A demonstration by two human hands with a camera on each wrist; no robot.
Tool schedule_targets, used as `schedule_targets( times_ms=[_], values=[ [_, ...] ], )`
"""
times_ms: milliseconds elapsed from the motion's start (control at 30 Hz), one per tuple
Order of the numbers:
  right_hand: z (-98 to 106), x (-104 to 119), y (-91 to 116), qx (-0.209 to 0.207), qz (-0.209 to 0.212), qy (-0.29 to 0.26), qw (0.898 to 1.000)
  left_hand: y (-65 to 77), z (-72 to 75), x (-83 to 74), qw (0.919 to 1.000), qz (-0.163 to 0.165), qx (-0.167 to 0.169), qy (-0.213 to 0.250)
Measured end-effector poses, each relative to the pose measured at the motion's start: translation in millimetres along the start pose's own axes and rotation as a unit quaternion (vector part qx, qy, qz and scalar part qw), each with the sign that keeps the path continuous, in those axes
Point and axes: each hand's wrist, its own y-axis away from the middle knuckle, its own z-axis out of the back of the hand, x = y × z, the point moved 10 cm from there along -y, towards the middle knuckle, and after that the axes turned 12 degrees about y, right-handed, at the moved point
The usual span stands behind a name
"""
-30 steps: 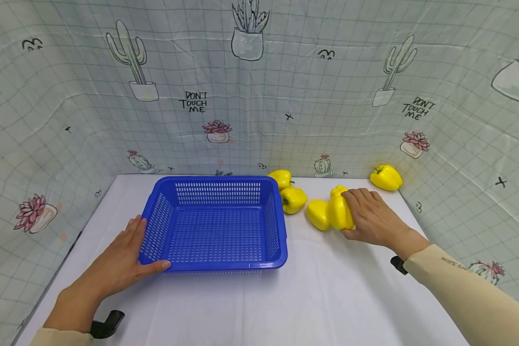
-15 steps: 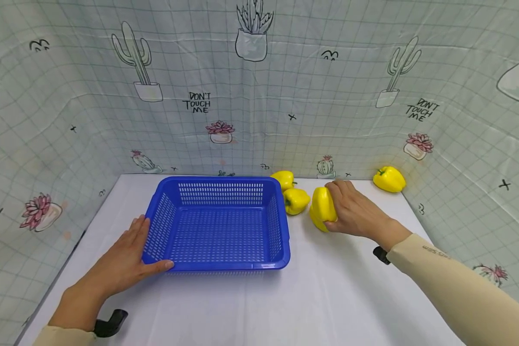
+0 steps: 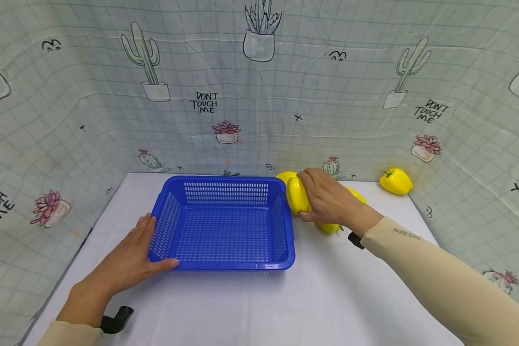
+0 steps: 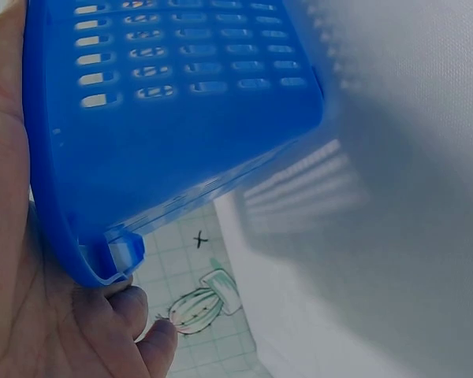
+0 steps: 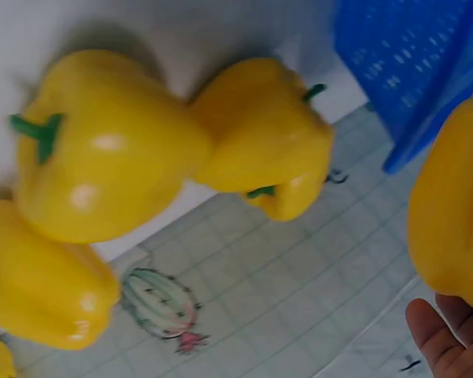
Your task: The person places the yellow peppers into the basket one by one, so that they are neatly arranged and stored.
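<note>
A blue plastic basket (image 3: 229,266) with slotted walls stands on the white-covered table. Against its left rim lies my left hand (image 3: 123,257), fingers extended along the side and thumb across the front corner. My right hand (image 3: 330,196) grips a yellow bell pepper (image 3: 297,196) beside the basket's right rim. That pepper (image 5: 457,205) hangs at the right edge of the right wrist view, the fingertips below it. Another yellow pepper (image 3: 286,176) shows partly behind it. More yellow is partly hidden beneath my right hand, including a pepper (image 3: 329,228) with a green stem.
One yellow pepper (image 3: 395,181) lies alone at the table's back right corner. Curtain-like cloth (image 3: 259,96) printed with cacti encloses the back and sides. Several peppers sit close together in the right wrist view, among them a large one (image 5: 110,150).
My right hand has carried the gripped pepper leftward, away from the other peppers, to the basket's right rim. My left hand keeps its place on the basket. The head view has shifted slightly.
</note>
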Motion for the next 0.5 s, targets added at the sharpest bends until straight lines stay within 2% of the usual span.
schedule_targets(
  times_ms=[300,500],
  values=[
    [7.0,40.1,-60.2,-0.007,0.042,0.01,0.999,-0.3,-0.5,1.7,1.0,0.008,-0.005,-0.001],
    [3.2,69.0,-100.7,0.018,0.046,0.017,0.999,-0.2,-1.0,1.3,0.9999,0.007,-0.012,-0.001]
  ],
)
